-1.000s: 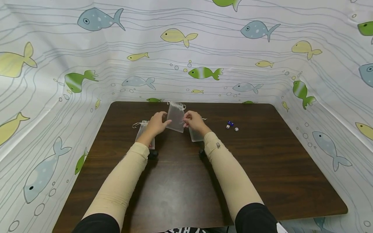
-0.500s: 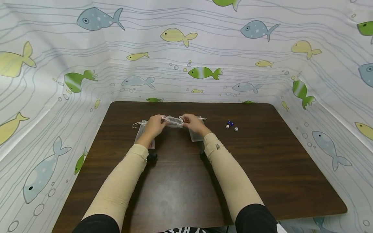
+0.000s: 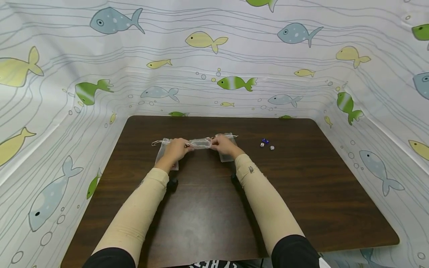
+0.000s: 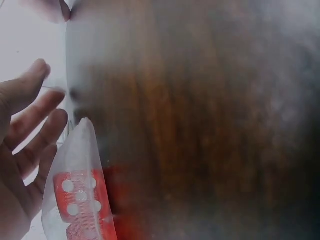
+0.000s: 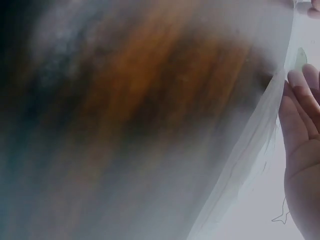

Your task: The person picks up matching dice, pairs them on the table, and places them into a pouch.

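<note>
A small sheer white drawstring bag point(image 3: 201, 143) stretches sideways between the two hands at the middle of the table's far half. The left hand point(image 3: 176, 149) pinches its left end. At its right end, the right hand point(image 3: 223, 145) pinches the bag, near a loop of cord. Beneath the left hand lies a second sheer bag point(image 3: 161, 153), partly covered. Red dice with white dots point(image 4: 80, 197) show through that bag in the left wrist view. A third sheer bag point(image 3: 226, 158) lies under the right hand, its middle hidden.
Several blue and white dice point(image 3: 265, 141) sit loose on the brown table point(image 3: 301, 193), right of the right hand. A fish-print sheet point(image 3: 201, 85) rises around the table's back and sides.
The middle bag has gone from tall and spread between the hands to a low sideways strip. The left hand moved slightly toward the body and now pinches the bag's left end.
</note>
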Motion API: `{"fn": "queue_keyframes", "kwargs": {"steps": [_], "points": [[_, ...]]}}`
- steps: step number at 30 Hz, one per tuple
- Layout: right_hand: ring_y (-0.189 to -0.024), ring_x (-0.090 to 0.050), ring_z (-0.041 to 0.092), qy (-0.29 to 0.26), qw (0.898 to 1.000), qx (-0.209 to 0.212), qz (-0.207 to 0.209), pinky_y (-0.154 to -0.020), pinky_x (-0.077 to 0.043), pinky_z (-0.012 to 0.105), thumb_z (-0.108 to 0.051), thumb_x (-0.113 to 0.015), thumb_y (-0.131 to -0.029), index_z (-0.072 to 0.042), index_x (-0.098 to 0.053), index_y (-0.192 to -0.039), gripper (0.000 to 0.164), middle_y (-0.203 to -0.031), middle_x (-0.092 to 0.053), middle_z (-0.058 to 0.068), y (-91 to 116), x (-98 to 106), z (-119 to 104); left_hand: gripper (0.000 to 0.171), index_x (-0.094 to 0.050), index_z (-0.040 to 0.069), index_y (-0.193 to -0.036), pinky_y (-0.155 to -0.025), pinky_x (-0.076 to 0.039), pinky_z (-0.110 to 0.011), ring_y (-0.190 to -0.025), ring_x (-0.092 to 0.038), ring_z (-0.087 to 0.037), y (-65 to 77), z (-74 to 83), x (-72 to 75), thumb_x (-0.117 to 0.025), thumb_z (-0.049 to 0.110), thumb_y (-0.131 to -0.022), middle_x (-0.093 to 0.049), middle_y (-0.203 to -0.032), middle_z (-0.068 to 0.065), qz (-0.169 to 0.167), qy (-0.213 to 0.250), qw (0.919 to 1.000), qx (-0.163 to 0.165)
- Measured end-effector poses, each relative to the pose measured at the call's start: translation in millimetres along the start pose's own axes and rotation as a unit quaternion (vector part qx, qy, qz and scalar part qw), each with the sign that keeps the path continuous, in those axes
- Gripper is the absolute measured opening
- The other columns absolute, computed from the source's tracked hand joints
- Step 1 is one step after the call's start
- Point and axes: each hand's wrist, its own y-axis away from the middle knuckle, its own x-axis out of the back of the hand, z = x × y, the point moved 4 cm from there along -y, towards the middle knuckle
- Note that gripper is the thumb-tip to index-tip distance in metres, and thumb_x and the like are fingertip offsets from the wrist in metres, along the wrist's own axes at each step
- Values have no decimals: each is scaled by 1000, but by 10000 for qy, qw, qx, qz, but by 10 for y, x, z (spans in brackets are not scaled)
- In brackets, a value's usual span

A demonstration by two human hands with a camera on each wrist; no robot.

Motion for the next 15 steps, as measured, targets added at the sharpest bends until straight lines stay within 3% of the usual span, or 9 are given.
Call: {"fn": "queue_keyframes", "kwargs": {"steps": [4,8,11,15], "points": [[-75,-53,16,36,10000,-66,-32,-73,-45,29,-15,-61,-103,-1,-77,-108,21,-97,-72,10,3,-7,-5,25,-77,14,-105,-76,-58,-51,-94,-70,-34,-8,-22,-16,-68,37,-98,-74,-110,-12,-153,103,9997,180],[-77,-53,16,67,9999,-86,-106,-75,-46,30,-17,-61,-104,-3,-78,-107,22,-96,-72,10,2,-10,-18,31,-76,12,-112,-81,-57,-52,-101,-69,-35,-13,-45,-33,-68,39,-98,-72,-117,-13,-287,233,9988,335],[-75,-50,17,48,9997,-128,-191,-73,-44,30,-19,-61,-104,-4,-78,-103,23,-92,-70,10,1,-18,-27,33,-76,11,-115,-84,-57,-52,-103,-68,-35,-13,-52,-46,-67,39,-99,-71,-121,-13,-377,319,9983,316],[-86,-59,18,-83,9991,-305,-291,-80,-49,31,-22,-59,-105,-5,-79,-111,27,-107,-74,10,2,-30,-30,30,-78,13,-113,-84,-56,-50,-99,-68,-32,-6,-54,-56,-63,36,-102,-72,-117,-11,-514,513,9972,192]]}}
